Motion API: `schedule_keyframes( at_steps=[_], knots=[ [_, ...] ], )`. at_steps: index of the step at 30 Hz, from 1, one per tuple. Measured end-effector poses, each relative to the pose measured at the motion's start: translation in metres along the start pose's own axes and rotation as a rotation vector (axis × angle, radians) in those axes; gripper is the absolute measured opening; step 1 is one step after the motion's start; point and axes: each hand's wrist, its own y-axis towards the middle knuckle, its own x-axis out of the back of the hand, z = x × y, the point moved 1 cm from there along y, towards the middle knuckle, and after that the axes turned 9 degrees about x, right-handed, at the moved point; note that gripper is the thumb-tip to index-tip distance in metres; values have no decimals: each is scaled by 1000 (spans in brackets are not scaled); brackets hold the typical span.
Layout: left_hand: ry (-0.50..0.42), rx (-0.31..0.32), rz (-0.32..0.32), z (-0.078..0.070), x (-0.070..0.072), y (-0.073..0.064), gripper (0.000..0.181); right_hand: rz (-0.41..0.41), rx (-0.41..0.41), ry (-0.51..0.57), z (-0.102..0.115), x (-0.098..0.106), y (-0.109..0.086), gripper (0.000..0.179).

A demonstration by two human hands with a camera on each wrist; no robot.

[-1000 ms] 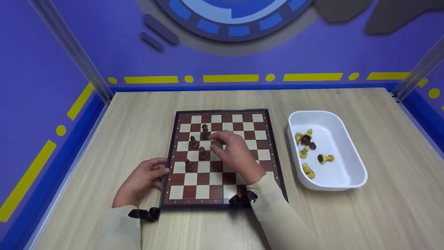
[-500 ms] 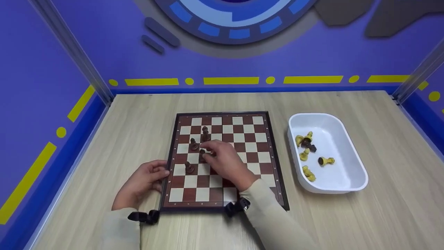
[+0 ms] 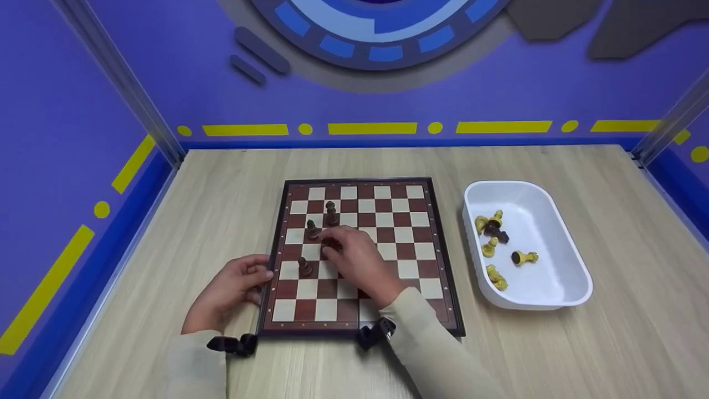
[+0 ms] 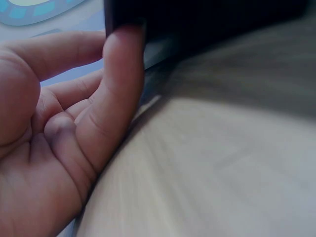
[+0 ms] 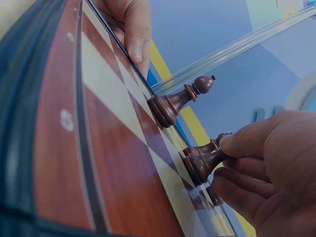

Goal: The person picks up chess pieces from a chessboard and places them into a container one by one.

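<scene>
A brown-and-cream chessboard (image 3: 388, 252) lies on the table. My left hand (image 3: 230, 288) holds its left edge, with the thumb (image 4: 123, 74) against the side. My right hand (image 3: 360, 263) is over the board's middle, pinching the top of a dark chess piece (image 5: 201, 167) between thumb and fingers; that top is hidden. The piece's base is at the board surface; whether it touches cannot be told. Around that hand stand a dark bishop (image 3: 305, 268), a dark piece (image 3: 313, 229) to the left and a taller dark piece (image 3: 332, 214) behind.
Right of the board stands a white plastic tub (image 3: 559, 244) with several pale yellow chess pieces (image 3: 524, 257) and a dark piece (image 3: 497, 233) lying in it. Blue-purple panels (image 3: 382, 105) wall the table at the back and sides.
My right hand has come down and left from beside the tall dark piece to a nearer piece, and its fingers have closed on that one. The left hand stays at the board's edge.
</scene>
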Motion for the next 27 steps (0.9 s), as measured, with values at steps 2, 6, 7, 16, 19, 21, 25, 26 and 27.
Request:
schedule_keyframes(
  at_steps=[2,6,7,16,19,21,25,26,27],
  knots=[
    [0,-4,5,0,0,0,49,-5,-4,1,0,-1,0,25],
    [-2,-7,6,0,0,0,49,-11,-9,10,0,-1,0,24],
    [-2,-6,4,0,0,0,49,-12,-12,13,0,-1,0,24],
    [-2,8,-3,0,-1,1,51,-36,-13,23,-1,-1,-1,22],
    [-6,11,-3,0,-1,0,51,-44,-14,33,-2,-1,-1,22],
    [-11,8,-1,0,0,0,50,-52,-14,46,-1,0,-1,23],
    [-13,-2,3,0,0,0,49,-67,-7,72,0,3,0,23],
    [-11,-4,4,0,0,0,50,-69,-5,75,0,3,0,24],
    [-9,-4,5,0,0,0,50,-67,-6,78,0,4,0,24]
  ],
)
